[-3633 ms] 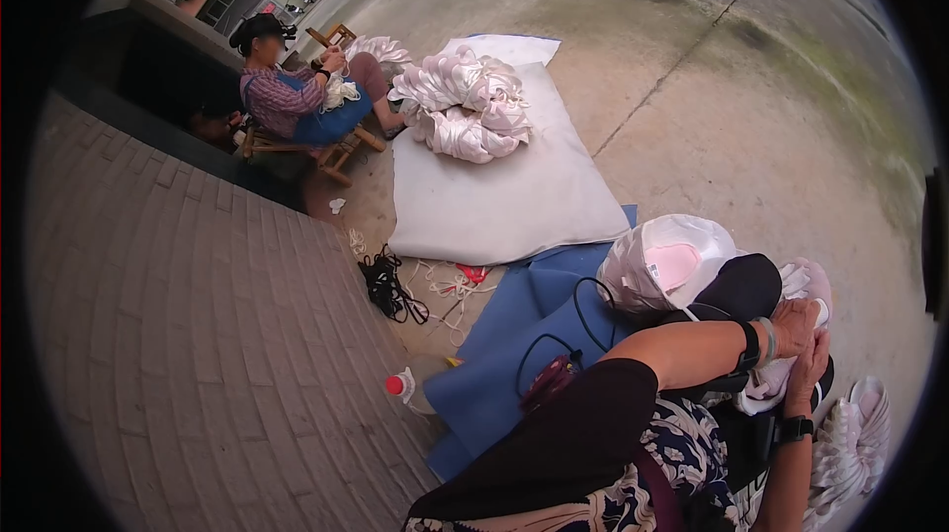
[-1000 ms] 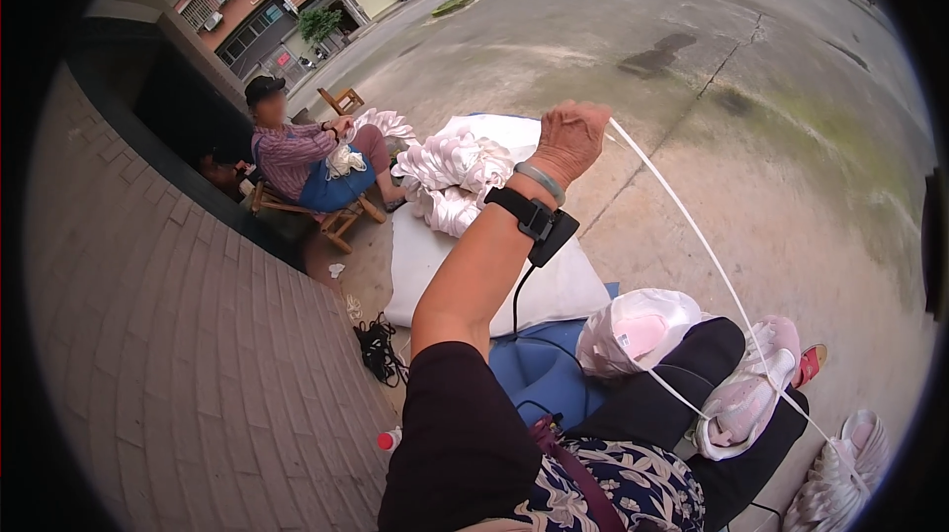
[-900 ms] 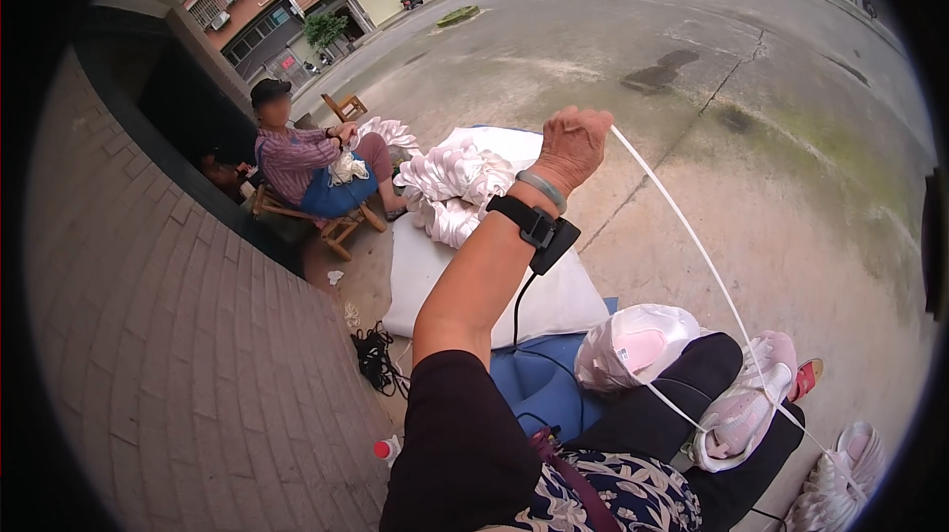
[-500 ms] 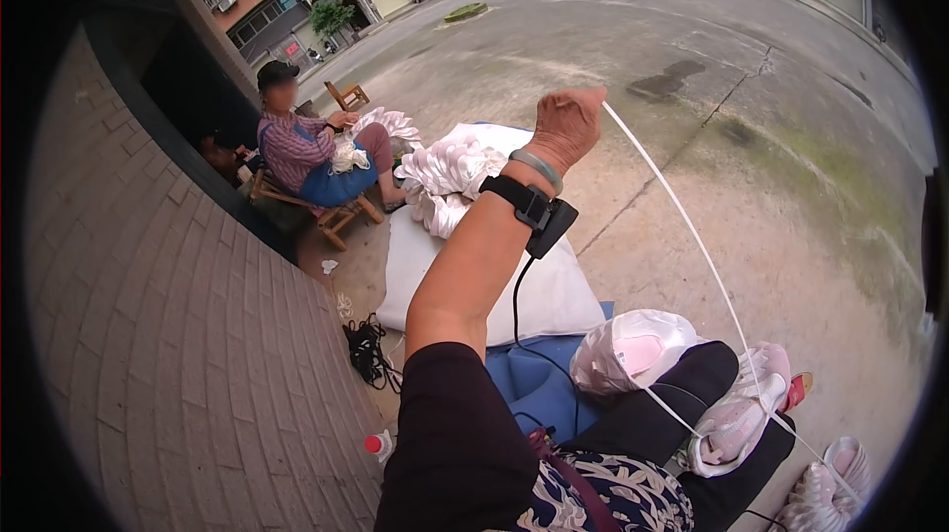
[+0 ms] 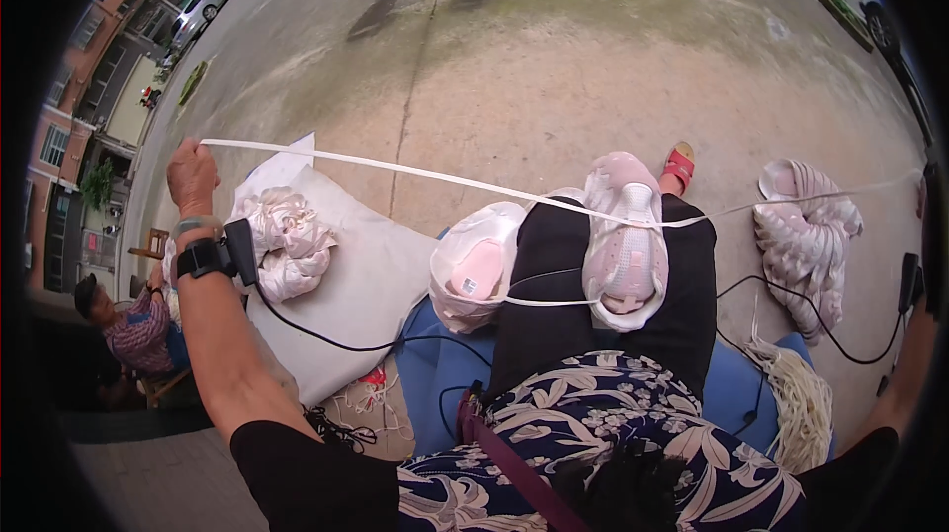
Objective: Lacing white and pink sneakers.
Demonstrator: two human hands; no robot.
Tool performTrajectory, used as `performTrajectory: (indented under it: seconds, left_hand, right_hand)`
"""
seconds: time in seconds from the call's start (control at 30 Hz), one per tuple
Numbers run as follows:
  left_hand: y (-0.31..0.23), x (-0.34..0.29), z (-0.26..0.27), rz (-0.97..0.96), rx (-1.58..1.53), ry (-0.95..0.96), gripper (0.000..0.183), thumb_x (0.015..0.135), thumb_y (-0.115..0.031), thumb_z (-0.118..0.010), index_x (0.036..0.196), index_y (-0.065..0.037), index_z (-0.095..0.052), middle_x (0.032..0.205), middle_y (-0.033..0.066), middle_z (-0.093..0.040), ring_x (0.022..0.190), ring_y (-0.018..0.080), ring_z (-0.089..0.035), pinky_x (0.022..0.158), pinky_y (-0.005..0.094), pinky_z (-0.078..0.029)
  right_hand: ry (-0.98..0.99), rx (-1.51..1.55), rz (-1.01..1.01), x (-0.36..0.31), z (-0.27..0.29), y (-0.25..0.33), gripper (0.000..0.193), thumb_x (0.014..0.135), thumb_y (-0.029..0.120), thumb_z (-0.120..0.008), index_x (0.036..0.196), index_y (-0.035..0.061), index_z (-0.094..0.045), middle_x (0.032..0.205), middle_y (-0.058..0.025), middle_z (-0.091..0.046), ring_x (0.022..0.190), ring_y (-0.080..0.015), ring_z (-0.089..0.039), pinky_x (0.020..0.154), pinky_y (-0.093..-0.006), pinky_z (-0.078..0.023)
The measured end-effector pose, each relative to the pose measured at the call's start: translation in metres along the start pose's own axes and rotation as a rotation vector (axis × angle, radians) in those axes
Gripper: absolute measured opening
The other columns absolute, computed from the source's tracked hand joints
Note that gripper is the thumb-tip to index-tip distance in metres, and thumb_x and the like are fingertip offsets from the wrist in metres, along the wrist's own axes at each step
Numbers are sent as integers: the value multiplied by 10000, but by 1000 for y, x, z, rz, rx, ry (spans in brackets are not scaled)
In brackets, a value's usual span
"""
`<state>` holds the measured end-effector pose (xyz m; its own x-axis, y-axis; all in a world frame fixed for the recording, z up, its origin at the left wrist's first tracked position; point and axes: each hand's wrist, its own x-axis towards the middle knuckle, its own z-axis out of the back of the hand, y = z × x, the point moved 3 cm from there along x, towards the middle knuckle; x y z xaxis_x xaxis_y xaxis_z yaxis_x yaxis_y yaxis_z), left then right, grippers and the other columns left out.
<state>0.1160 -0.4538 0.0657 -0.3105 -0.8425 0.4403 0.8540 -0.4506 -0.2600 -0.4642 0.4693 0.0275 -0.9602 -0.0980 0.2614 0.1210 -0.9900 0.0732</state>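
Note:
My left hand [image 5: 193,174] is raised at the far left, fingers closed on one end of a white shoelace [image 5: 425,173]. The lace stretches across to a pale pink and white shoe [image 5: 625,235] on my lap, passing over its front part. From there it runs on to my right hand [image 5: 922,201] at the right rim. That hand is mostly cut off, but the lace ends at it, pulled out fairly straight. A second pale shoe [image 5: 478,270], its pink insole showing, leans by my left thigh. A white strand links the two shoes.
A pile of pinkish shoe uppers [image 5: 287,245] lies on a white sheet [image 5: 371,265] at left; another bunch [image 5: 806,235] lies at right. A bundle of cream laces [image 5: 803,403] hangs over blue material. Black cables [image 5: 336,341] trail from both wrists. A person [image 5: 148,334] sits at far left.
My view has turned right and down. The lap, both shoes and the right arm now show fully or partly. The lace now spans both sides, my left hand still gripping it.

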Motion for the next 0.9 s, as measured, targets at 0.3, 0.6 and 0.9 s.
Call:
performTrajectory:
  seconds: [0.3,0.6,0.9]
  left_hand:
    - [-134,-281,-163,-58,-363,1448,233,760,-176,-549,605,-5,-581,530,70,-564,414,107,-529,348,237,-408]
    - [-263,-377,-212,-525,-957,801,162,669,-154,-574,580,-22,-547,607,183,-540,579,351,-555,537,424,-416]
    - [-292,-309,-234,-403,-1001,426,163,671,-156,-588,590,-16,-576,872,245,-588,900,379,-565,772,428,-446]
  right_hand:
    - [1192,999,-188,-259,-171,237,152,786,140,-601,656,80,-551,505,28,-442,408,-69,-395,368,-223,-281]
    - [1188,1363,-57,-310,-188,350,180,912,251,-556,811,108,-510,648,17,-530,453,-34,-468,369,-177,-385]
    - [944,1552,-165,-275,-214,375,249,921,225,-559,1117,71,-556,698,55,-507,572,-10,-480,514,-155,-430]
